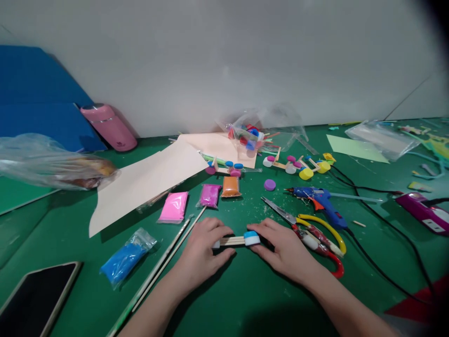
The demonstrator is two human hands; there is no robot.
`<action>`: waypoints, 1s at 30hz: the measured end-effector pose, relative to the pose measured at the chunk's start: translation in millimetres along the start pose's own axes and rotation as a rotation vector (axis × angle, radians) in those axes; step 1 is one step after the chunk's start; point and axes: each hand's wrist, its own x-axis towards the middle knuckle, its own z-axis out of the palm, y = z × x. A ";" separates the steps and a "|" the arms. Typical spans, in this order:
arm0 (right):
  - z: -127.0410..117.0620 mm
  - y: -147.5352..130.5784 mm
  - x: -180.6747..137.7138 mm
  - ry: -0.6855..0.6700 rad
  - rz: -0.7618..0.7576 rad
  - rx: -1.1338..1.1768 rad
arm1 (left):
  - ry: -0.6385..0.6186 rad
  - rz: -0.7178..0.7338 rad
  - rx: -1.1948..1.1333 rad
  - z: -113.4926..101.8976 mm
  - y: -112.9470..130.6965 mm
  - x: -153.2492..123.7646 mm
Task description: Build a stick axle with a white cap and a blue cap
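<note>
Between my hands, low over the green table, is a small stick-and-cap toy car [233, 241] with pale wooden sticks side by side. My left hand [206, 245] is closed around its left end, where a bit of a white cap shows; the fingers hide the rest. On the right end sits a blue-and-white cap [251, 238], pinched by the thumb and fingers of my right hand [280, 245]. Similar toy cars [224, 169] with coloured caps stand farther back. A loose purple cap [270, 185] lies beyond my right hand.
Pliers and scissors with coloured handles [312, 234] lie right of my hand, near a blue glue gun [321, 200] with a trailing cord. Clay packets [173, 207], long sticks [164, 262] and a phone [38, 299] are on the left. A pink bottle [110, 127] lies against the wall.
</note>
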 end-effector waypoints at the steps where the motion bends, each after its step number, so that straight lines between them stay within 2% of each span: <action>1: 0.0 0.3 0.2 -0.002 -0.003 0.000 | 0.000 0.011 -0.001 0.8 0.1 -0.2; 22: -1.4 -0.7 0.8 -0.006 -0.025 -0.046 | -0.017 0.178 0.143 6.6 -3.1 0.1; 30: 0.4 -0.6 1.8 0.005 -0.028 -0.050 | -0.014 0.182 0.136 7.2 -2.6 0.3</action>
